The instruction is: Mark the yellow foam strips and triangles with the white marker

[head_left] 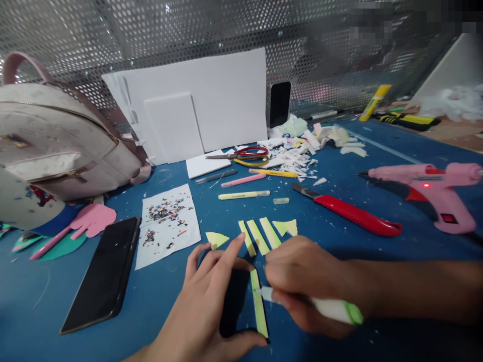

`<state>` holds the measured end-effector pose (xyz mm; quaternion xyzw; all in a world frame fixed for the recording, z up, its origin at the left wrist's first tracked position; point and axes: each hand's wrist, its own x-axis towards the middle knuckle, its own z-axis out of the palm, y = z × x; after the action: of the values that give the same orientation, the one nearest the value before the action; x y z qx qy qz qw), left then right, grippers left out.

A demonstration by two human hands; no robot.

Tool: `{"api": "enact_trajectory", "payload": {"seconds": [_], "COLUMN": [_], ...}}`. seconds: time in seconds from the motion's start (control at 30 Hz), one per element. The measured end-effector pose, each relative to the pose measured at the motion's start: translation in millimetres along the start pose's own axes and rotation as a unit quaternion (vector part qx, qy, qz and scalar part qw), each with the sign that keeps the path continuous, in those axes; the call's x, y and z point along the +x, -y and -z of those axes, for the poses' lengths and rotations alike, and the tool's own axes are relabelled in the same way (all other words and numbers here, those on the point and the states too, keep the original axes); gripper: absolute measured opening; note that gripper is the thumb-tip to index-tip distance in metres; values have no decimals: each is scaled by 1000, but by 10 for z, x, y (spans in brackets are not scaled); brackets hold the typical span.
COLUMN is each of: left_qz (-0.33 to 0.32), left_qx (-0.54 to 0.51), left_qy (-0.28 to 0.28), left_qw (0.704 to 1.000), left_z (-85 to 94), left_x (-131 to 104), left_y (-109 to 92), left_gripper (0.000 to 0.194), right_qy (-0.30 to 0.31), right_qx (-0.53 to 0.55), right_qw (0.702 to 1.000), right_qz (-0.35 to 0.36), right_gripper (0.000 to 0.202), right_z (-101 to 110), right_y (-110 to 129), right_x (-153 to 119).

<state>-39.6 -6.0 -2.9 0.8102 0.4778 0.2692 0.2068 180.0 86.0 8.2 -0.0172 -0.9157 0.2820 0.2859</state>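
My right hand (307, 281) grips a white marker with a green end (334, 310), its tip touching a narrow yellow-green strip (259, 306). Around that strip my left hand (215, 296) is curved, fingers apart, with a fingertip at the strip's top end and the thumb at its bottom end. Beyond the hands lie several similar strips (257, 237), a triangular piece (217, 240) and a notched piece (286, 228). A pale yellow marker (244, 195) rests uncapped-looking behind them, near a small cap (281, 201).
A red cutter (354, 215) and a pink glue gun (437, 188) lie right. At left are a black phone (103, 271), a paper with small bits (168, 226) and a backpack (56, 136). Scissors (245, 155) and white scraps (290, 156) lie before a white board (230, 100).
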Motion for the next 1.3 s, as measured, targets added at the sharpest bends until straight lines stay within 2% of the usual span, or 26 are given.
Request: {"api": "enact_trajectory", "payload": {"seconds": [0.07, 0.2, 0.37, 0.53, 0.7, 0.83, 1.03, 1.13, 1.2, 1.3], "left_qz": [0, -3, -38, -83, -79, -82, -51, -2, 27, 47], "left_qx": [-2, 4, 68, 145, 153, 146, 129, 153, 180, 186], "left_qy": [-2, -1, -12, -20, -12, -19, -21, -31, -42, -46], "left_qw": [1000, 1000, 997, 986, 985, 986, 990, 988, 982, 980], "left_z": [-1, 2, 29, 41, 26, 7, 45, 129, 173, 183], "left_x": [1, -6, 16, 39, 24, -2, 19, 101, 163, 239], "left_y": [3, 14, -4, -39, -34, -7, -2, 6, 31, 77], "left_gripper": [132, 127, 96, 99, 103, 101, 98, 95, 92, 92], "right_qy": [11, 25, 33, 26, 43, 19, -100, -176, -194, -189], "right_qx": [9, 40, 55, 49, 80, 131, 138, 101, 80, 74], "right_qw": [1000, 998, 998, 997, 993, 989, 985, 975, 968, 966], "right_qz": [-10, 31, 27, 61, 76, 69, -9, -93, -141, -159], "right_gripper": [18, 19, 19, 15, 18, 22, 15, 28, 34, 31], "right_z": [8, -41, -75, -67, -82, -81, 106, 215, 248, 240], "right_y": [-14, 14, 53, 32, 33, 23, -77, -144, -192, -259], "right_x": [1, -8, -15, -20, -1, -1, -67, -39, -3, 36]}}
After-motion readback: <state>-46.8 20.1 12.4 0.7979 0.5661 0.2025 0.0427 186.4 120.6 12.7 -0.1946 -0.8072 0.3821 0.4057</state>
